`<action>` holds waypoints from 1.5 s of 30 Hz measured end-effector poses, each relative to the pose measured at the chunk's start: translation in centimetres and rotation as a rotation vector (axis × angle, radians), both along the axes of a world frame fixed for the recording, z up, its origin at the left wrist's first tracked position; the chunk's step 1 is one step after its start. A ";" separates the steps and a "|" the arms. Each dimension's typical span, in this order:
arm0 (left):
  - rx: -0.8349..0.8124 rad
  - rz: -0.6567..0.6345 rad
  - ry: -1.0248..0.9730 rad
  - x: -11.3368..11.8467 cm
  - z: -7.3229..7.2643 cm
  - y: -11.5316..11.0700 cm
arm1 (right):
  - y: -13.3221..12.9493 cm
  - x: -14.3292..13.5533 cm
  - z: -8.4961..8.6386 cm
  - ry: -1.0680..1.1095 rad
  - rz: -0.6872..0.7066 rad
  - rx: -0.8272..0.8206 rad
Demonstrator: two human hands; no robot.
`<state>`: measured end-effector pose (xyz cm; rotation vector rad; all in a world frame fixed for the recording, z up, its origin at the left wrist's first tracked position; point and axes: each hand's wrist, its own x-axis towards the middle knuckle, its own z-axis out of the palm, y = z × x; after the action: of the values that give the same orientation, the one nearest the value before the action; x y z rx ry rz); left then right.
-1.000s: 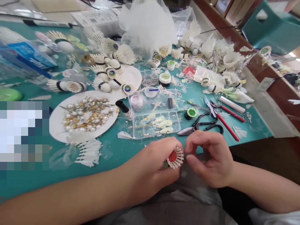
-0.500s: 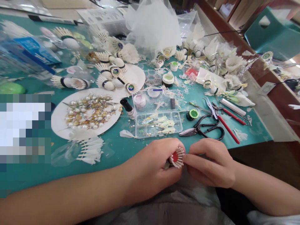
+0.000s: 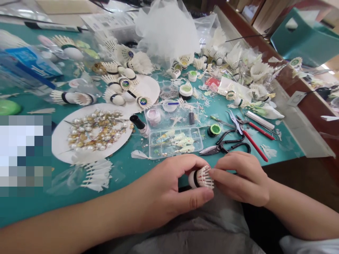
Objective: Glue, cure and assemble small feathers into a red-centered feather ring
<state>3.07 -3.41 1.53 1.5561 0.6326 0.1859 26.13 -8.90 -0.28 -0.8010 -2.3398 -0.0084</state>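
Note:
A cut-down shuttlecock (image 3: 203,177) with a white cork, a black band and short bare quills lies sideways above my lap. My left hand (image 3: 177,187) grips it between thumb and fingers, the cork toward the palm. On its right, my right hand (image 3: 241,178) has its fingers bent together, with the tips at the quill ends. Whether anything small sits between those fingertips is hidden. Just beyond the hands lie black-handled scissors (image 3: 225,146), a small pot of green paint (image 3: 214,130) and a clear compartment box (image 3: 176,143) holding pale feather pieces.
To the left stands a white plate (image 3: 59,141) of pearl and gold ornaments, with a dark-capped bottle (image 3: 140,126) beside it. Red-handled pliers (image 3: 255,145) rest at the right. Several shuttlecocks and white tulle (image 3: 166,31) crowd the back. The table edge (image 3: 280,160) runs at right.
My left hand has opened its grip somewhat and turned the shuttlecock from facing me to lying sideways, quills to the right. My right hand stays at the quills. The view has shifted slightly.

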 end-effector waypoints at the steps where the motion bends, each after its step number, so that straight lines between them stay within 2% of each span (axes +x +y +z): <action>1: 0.002 0.006 -0.003 0.0 -0.1 0.0 | 0.0 0.0 0.0 0.017 -0.029 0.001; 6: -0.002 0.057 -0.026 0.0 -0.2 -0.1 | 0.0 -0.4 -0.2 0.158 -0.190 -0.058; 8: -0.017 0.073 -0.041 0.0 -0.2 -0.2 | 0.2 -0.3 -0.2 0.146 -0.226 -0.087; 14: -0.124 0.112 -0.095 0.1 -0.3 -0.2 | 0.9 0.9 0.7 -0.246 -0.479 -0.119; 20: -0.004 0.153 -0.057 0.2 0.1 -0.2 | 0.6 2.0 1.0 -0.564 -0.711 -0.185; 26: 0.083 0.171 -0.034 0.2 0.4 -0.2 | 0.6 2.1 0.2 -0.621 -0.755 -0.259; 32: 0.095 0.198 -0.021 0.2 0.4 -0.4 | 0.7 2.4 0.6 -0.600 -0.752 -0.270; 35: 0.095 0.205 -0.037 0.1 0.4 -0.5 | 1.3 3.5 1.1 -0.565 -0.796 -0.261; 39: 0.130 0.221 -0.035 0.0 0.4 -0.5 | 2.5 5.8 1.7 -0.579 -0.927 -0.256; 43: 0.165 0.250 -0.041 -0.1 0.3 -0.7 | 2.8 7.5 2.0 -0.696 -1.065 -0.471; 45: 0.183 0.291 -0.052 -0.1 0.2 -0.8 | 2.6 8.2 2.2 -0.733 -1.057 -0.591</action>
<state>2.97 -4.20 1.69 1.6231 0.8176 0.5143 34.30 -6.29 1.96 -2.6006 -2.2122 -0.0765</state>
